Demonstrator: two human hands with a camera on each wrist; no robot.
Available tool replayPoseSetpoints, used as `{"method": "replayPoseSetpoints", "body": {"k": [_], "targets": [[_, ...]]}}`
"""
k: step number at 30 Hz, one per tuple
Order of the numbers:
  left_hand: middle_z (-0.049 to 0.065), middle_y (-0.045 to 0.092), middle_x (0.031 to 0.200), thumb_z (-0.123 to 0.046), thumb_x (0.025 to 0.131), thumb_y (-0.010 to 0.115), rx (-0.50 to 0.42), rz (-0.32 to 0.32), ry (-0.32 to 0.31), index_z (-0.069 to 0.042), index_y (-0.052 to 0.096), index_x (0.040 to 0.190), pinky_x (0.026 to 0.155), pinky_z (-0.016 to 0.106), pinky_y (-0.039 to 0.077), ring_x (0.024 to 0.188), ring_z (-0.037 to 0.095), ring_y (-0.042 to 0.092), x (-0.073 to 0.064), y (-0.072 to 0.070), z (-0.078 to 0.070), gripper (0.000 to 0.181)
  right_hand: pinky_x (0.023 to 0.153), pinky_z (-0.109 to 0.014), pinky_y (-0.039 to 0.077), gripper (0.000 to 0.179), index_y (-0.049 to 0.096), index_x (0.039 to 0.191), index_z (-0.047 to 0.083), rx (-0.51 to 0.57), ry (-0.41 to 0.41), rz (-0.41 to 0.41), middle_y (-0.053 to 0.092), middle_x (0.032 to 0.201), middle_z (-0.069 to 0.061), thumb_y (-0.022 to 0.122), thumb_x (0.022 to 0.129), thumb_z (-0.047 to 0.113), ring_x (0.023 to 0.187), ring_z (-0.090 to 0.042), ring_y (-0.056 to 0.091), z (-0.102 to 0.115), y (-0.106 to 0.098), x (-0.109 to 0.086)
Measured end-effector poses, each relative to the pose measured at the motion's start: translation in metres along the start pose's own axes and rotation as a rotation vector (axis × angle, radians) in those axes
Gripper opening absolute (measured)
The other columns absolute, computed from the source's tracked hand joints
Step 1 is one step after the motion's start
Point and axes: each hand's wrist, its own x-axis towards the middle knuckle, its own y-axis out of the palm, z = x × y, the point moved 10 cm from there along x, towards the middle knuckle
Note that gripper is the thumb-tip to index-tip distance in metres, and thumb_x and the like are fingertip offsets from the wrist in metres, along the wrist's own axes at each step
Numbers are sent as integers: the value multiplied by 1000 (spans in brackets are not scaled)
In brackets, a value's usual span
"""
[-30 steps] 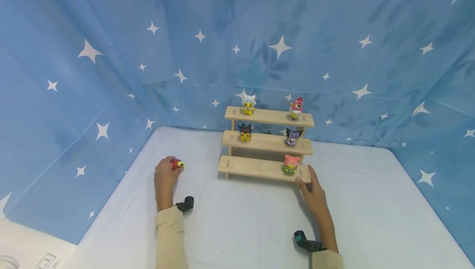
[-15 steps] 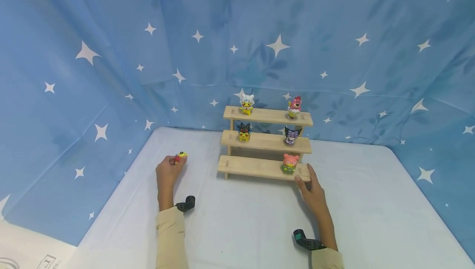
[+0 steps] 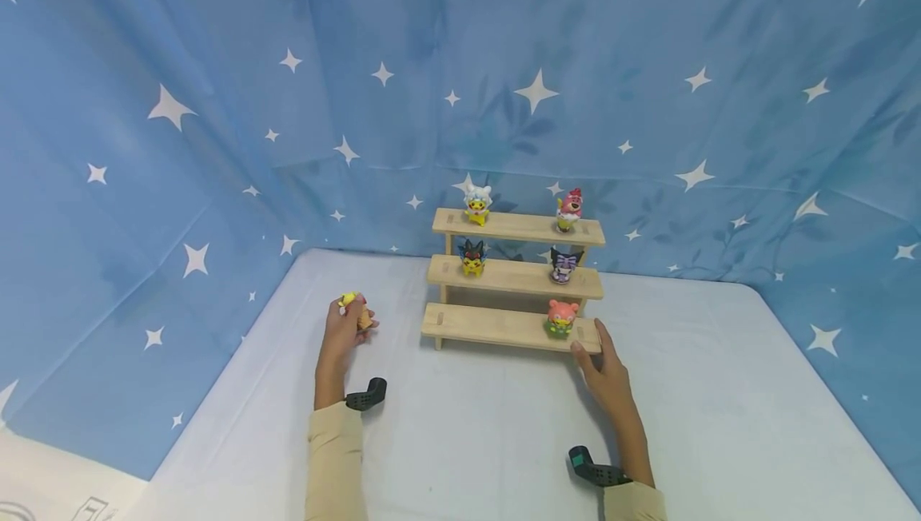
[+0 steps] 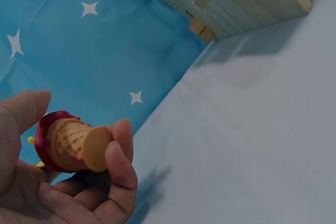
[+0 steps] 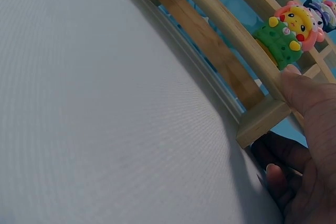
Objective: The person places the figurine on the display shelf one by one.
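Note:
My left hand (image 3: 340,339) holds a small figurine (image 4: 73,142) above the table's left side. Its waffle-cone base with red trim faces the left wrist camera, and its yellow top peeks out beside my fingers in the head view. With my right hand (image 3: 610,383) I grip the right end of a three-tier wooden display shelf (image 3: 496,324). The right thumb lies on the bottom board's front edge, beside a pink-hooded figurine in green (image 5: 286,35); the other fingers reach round the end, partly hidden.
On the top tier stand a white-hooded figurine (image 3: 477,203) and a pink bear figurine (image 3: 568,211). The middle tier bears a black-eared yellow figurine (image 3: 472,258) and a purple-and-black one (image 3: 564,265). A blue star-patterned curtain (image 3: 403,129) hangs behind the white table (image 3: 475,433).
My left hand has lifted the figurine, turned it over in the fingers so its cone base shows, and moved slightly right. My right hand stays on the shelf.

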Motion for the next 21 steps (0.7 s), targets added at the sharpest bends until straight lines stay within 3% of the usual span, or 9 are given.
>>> {"method": "replayPoseSetpoints", "body": {"k": [3, 6, 13, 18, 21], "targets": [[8, 57, 96, -29, 100, 56, -22, -10, -32, -3, 27, 138, 66, 25, 51, 74, 13, 61, -5, 3, -3, 55, 117, -60, 15, 82, 3, 158, 15, -3, 0, -1, 10, 163, -19, 42, 99, 56, 148, -44, 14, 0, 0, 0], [2, 53, 87, -26, 96, 63, -28, -44, -47, -4, 24, 140, 62, 20, 47, 65, 8, 53, 1, 2, 7, 63, 117, -61, 15, 82, 3, 158, 15, -9, 1, -3, 11, 162, -20, 43, 99, 56, 148, -45, 15, 0, 0, -1], [-2, 57, 78, -27, 94, 65, -23, -145, -55, -4, 12, 140, 52, 15, 41, 56, 5, 46, 12, -7, 24, 74, 116, -61, 16, 82, 3, 158, 15, -9, 2, -1, 11, 162, -20, 42, 99, 56, 147, -45, 16, 1, 0, -2], [-6, 69, 76, -40, 96, 60, 7, -115, -22, -6, 20, 128, 49, 16, 35, 49, 4, 41, 13, -5, 21, 61, 116, -62, 17, 83, 2, 158, 15, -15, 9, 2, 11, 162, -20, 41, 99, 58, 147, -46, 15, 0, 0, -2], [-4, 73, 82, -47, 96, 57, 46, -85, 20, -5, 29, 125, 51, 18, 36, 50, 4, 45, 12, -1, 14, 58, 116, -61, 16, 83, 1, 158, 16, -14, 11, 4, 10, 162, -19, 41, 99, 58, 148, -45, 15, 0, 0, -2]]}}
